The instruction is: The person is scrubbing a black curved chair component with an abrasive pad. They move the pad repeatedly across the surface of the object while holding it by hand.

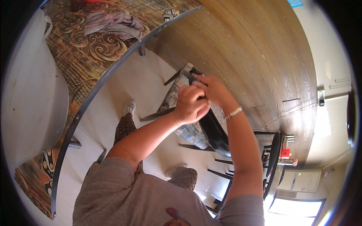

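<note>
Both of my hands are close together over a chair with a patterned seat (187, 135) and a curved black backrest (213, 130). My left hand (191, 105) has its fingers curled in; a dark patch shows beside them, and what they hold, if anything, is hidden. Just beyond it, my right hand (214, 90) overlaps the left one, a band around its wrist. Motion smears the right fingers, one of which seems to point toward the far end of the backrest. I cannot tell whether either hand touches the chair.
At left stands a curved-edged patterned table (81, 90) bearing a crumpled greyish-purple cloth (113, 25) and a large whitish round surface (36, 94). Wood panelling (256, 56) rises beyond the chair. Black chairs (268, 156) stand at lower right. My shoe (129, 107) is on pale floor tiles.
</note>
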`<state>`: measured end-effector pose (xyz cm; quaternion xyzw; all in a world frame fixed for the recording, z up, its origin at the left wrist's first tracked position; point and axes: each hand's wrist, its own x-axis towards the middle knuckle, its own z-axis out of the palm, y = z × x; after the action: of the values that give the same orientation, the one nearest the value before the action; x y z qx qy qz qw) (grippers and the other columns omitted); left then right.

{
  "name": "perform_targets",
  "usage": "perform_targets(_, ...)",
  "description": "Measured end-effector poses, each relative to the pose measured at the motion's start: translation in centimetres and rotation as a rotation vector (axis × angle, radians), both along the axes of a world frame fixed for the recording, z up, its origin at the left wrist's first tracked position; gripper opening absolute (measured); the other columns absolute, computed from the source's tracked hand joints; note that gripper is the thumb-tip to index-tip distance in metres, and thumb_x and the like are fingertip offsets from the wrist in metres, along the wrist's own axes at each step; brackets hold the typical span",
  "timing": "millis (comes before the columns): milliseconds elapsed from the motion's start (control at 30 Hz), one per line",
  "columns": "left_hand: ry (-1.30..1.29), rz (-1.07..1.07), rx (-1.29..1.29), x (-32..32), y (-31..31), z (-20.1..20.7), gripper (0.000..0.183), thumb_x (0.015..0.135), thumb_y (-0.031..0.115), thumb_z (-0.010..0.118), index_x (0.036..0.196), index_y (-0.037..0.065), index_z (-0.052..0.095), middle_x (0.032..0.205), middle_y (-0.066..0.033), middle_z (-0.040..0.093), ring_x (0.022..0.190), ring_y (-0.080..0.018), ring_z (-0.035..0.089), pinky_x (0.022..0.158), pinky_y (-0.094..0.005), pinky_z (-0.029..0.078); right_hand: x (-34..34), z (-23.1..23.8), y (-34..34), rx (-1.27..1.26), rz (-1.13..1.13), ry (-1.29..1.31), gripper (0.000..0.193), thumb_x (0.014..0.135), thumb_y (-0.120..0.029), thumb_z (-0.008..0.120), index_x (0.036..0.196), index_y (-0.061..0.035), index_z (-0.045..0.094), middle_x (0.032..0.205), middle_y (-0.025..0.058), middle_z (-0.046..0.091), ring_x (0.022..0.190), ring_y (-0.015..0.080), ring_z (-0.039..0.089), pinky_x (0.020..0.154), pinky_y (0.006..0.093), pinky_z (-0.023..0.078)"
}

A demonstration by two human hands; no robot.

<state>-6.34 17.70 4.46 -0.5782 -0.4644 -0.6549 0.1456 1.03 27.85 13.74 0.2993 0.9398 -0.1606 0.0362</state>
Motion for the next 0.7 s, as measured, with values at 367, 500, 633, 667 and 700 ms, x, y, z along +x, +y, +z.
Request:
perform_targets(367,0.079,-0.178,-0.003,5.3,-2.5,0.2,0.031,0.067,0.027,0.073,0.094,0.013,0.064,0.099,-0.0001,0.057,0.098,-0.0193,0.052,0.086,-0.0354,0.037,-2.0,0.5,-2.9,0.123,-0.107,-0.131,0.036,0.080,-0.038,0.061,0.113,-0.0235,0.063,0.138,0.0205,0.034,0.110,0.0359,0.052,0.090,0.0395,0.044)
perform_targets(500,0.088,-0.212,-0.016,4.9,-2.0,-0.5,0.034,0.071,0.028,0.070,0.099,0.010,0.063,0.100,-0.0038,0.059,0.102,-0.0224,0.053,0.091,-0.0382,0.037,-0.8,1.2,-3.6,0.015,-0.061,-0.181,0.037,0.079,-0.033,0.063,0.113,-0.0190,0.063,0.141,0.0228,0.029,0.118,0.0363,0.046,0.095,0.0361,0.039)
perform_targets(633,0.119,-0.228,-0.025,4.9,-1.7,-1.4,0.035,0.072,0.026,0.069,0.101,0.008,0.062,0.104,-0.0068,0.059,0.101,-0.0248,0.054,0.091,-0.0395,0.038,0.2,2.2,-4.9,-0.122,-0.044,-0.209,0.036,0.079,-0.031,0.063,0.112,-0.0182,0.063,0.142,0.0231,0.028,0.120,0.0359,0.044,0.096,0.0350,0.038)
perform_targets(667,0.114,-0.209,-0.001,4.9,-1.6,-1.4,0.036,0.071,0.025,0.069,0.101,0.007,0.061,0.103,-0.0069,0.059,0.100,-0.0250,0.054,0.090,-0.0394,0.039,-0.1,1.8,-4.5,-0.071,-0.045,-0.176,0.036,0.079,-0.030,0.063,0.112,-0.0178,0.063,0.141,0.0234,0.029,0.120,0.0362,0.044,0.096,0.0352,0.038)
perform_targets(700,0.111,-0.277,-0.030,4.8,-1.5,-0.9,0.036,0.071,0.023,0.068,0.101,0.006,0.061,0.103,-0.0074,0.059,0.099,-0.0259,0.055,0.090,-0.0397,0.040,-0.5,1.4,-4.5,-0.018,-0.057,-0.146,0.036,0.079,-0.030,0.063,0.113,-0.0174,0.063,0.140,0.0236,0.030,0.119,0.0366,0.044,0.095,0.0355,0.039)
